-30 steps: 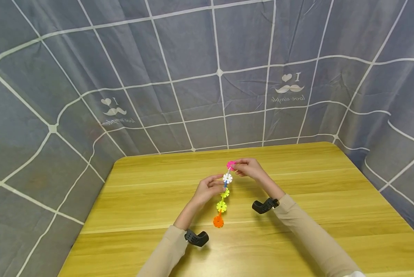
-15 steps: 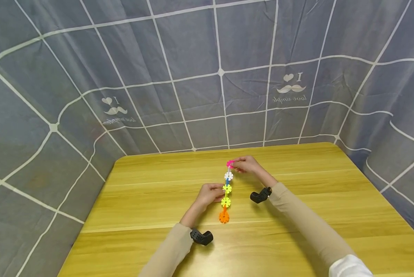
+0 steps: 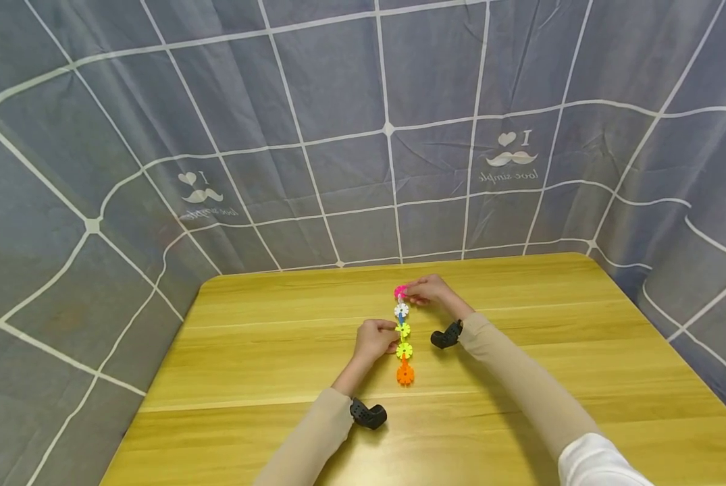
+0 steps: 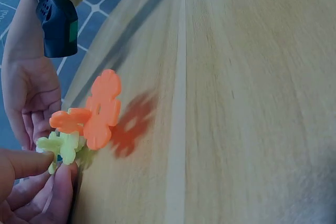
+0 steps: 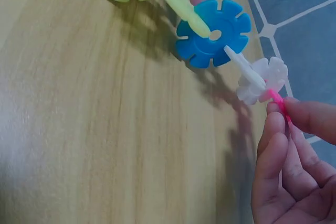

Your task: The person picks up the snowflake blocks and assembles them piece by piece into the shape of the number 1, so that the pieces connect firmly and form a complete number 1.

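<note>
A chain of notched plastic snowflake discs runs away from the person, just above or on the table. Its near end is an orange disc (image 3: 405, 374); then come yellow-green discs (image 3: 404, 350), a blue disc (image 5: 223, 32), white discs (image 3: 402, 310) and a pink disc (image 5: 278, 102). My left hand (image 3: 375, 339) pinches a yellow-green disc between thumb and fingers, beside the chain's middle. At the far end my right hand (image 3: 432, 290) pinches the pink disc, whose edge is partly hidden by the fingers. In the left wrist view the orange end casts a shadow on the wood.
The wooden table (image 3: 265, 358) reaches back to a grey curtain (image 3: 338, 169) with white grid lines, which also hangs at both sides. A black wrist camera (image 3: 369, 414) is strapped at the left cuff, another black camera (image 3: 447, 335) at the right.
The chain's orange end has swung to the right and away, so the slanted chain now lies nearly straight. My left hand has shifted right, its fingers now at a yellow-green disc.
</note>
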`<control>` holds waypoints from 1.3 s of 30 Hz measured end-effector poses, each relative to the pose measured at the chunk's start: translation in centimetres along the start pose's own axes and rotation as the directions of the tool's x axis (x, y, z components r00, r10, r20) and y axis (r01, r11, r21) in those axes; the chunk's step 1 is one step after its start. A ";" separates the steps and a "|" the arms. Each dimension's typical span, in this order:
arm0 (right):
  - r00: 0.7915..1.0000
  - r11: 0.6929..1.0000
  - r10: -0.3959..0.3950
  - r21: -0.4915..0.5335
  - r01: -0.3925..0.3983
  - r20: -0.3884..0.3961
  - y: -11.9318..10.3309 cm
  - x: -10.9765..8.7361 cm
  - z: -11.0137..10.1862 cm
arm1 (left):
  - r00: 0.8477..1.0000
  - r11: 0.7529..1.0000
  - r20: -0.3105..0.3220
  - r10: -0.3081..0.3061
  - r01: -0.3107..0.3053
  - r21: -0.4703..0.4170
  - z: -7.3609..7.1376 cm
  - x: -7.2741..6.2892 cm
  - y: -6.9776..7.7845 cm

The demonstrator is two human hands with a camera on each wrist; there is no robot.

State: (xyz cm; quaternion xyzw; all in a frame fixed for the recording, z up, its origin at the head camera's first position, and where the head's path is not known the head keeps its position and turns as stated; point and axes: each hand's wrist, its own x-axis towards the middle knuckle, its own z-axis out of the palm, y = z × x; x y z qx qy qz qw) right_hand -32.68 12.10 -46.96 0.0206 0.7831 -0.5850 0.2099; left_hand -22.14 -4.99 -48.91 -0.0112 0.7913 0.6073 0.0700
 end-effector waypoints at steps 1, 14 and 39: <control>1.000 1.000 0.003 0.005 -0.003 -0.009 0.1 0.1 0.1 | 1.000 1.000 0.000 0.002 -0.002 0.006 0.0 -0.1 0.1; 0.995 1.000 0.001 -0.015 -0.002 -0.098 0.6 0.2 0.4 | 0.999 0.990 -0.049 -0.022 0.029 0.136 0.1 -0.1 0.6; 0.986 0.970 -0.166 -0.177 0.167 0.017 -1.0 -0.6 -1.6 | 0.999 0.982 -0.010 0.038 -0.035 0.184 -1.8 0.6 1.0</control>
